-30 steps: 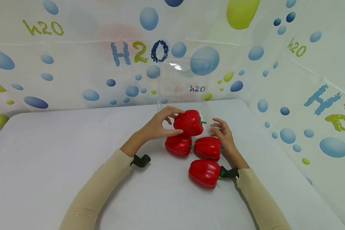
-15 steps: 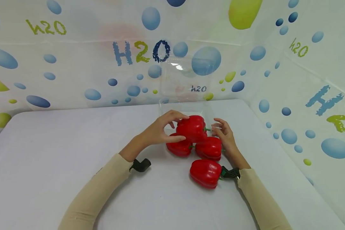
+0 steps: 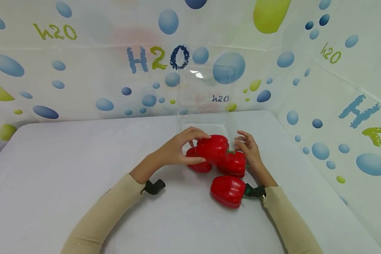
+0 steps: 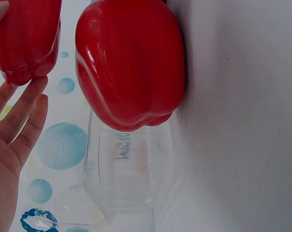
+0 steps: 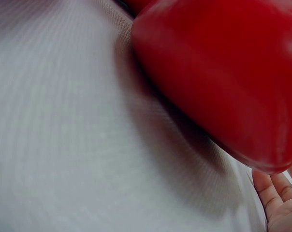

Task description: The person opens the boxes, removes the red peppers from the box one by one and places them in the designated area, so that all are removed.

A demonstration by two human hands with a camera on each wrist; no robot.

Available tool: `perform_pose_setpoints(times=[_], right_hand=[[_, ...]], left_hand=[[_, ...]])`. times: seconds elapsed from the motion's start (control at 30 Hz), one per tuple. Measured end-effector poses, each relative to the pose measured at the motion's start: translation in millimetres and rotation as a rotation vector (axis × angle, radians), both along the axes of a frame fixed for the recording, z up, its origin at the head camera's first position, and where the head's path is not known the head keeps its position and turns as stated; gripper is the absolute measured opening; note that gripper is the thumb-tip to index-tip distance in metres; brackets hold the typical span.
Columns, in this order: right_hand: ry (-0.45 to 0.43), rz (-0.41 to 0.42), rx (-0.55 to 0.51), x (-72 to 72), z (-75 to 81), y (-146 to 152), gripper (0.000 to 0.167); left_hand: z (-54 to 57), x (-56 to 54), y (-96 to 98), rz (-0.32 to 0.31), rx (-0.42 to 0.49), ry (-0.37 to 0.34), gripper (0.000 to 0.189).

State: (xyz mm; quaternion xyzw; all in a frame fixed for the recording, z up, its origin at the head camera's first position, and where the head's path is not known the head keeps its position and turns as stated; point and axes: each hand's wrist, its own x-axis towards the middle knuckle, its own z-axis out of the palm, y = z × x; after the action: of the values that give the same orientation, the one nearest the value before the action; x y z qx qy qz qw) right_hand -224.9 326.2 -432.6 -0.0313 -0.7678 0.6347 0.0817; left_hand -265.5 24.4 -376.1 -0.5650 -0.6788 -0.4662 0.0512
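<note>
In the head view, my left hand [image 3: 181,146] grips a shiny red bell pepper [image 3: 213,149] between thumb and fingers, its green stem to the right. It partly covers two more red bell peppers, a left bell pepper [image 3: 198,167] and a right bell pepper [image 3: 235,165]. My right hand [image 3: 249,148] is beside the right pepper with loosely bent fingers, near the side of a clear plastic container [image 3: 206,121]. Whether it touches the container is hard to see. The left wrist view shows the held pepper [image 4: 30,38] against my fingertips and a pepper [image 4: 131,63] on the table.
Another red bell pepper [image 3: 227,191] lies nearer, by the right wrist camera [image 3: 254,190]. The container's clear lid [image 3: 203,84] stands raised at the back. White cloth covers the table [image 3: 82,158], with a patterned curtain [image 3: 92,63] behind it and another on the right.
My left hand has lowered the held bell pepper towards me and slightly right, so it overlaps the two peppers beneath more. My right hand stays nearly still.
</note>
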Motion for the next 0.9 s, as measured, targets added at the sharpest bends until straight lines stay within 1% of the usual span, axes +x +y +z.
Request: perform_pose_setpoints(times=[0.33,0.5,0.67,0.9], right_hand=[[-0.004,0.004,0.002,1.8,0.4,-1,0.051],[0.016,0.009,0.000,1.0,-0.9,-1,0.050],[0.025,0.006,-0.004,1.0,-0.5,-1,0.049],[0.012,0.003,-0.004,1.1,0.0,-1,0.050]], left_hand=[[0.9,12.5,-5.9,-0.010,-0.024,-0.008,0.064],[1.2,17.7,-7.8,-0.014,-0.033,-0.010,0.063],[1.8,21.5,-9.3,-0.019,-0.031,0.002,0.062],[1.4,26.4,-11.4,-0.030,-0.031,0.019,0.061]])
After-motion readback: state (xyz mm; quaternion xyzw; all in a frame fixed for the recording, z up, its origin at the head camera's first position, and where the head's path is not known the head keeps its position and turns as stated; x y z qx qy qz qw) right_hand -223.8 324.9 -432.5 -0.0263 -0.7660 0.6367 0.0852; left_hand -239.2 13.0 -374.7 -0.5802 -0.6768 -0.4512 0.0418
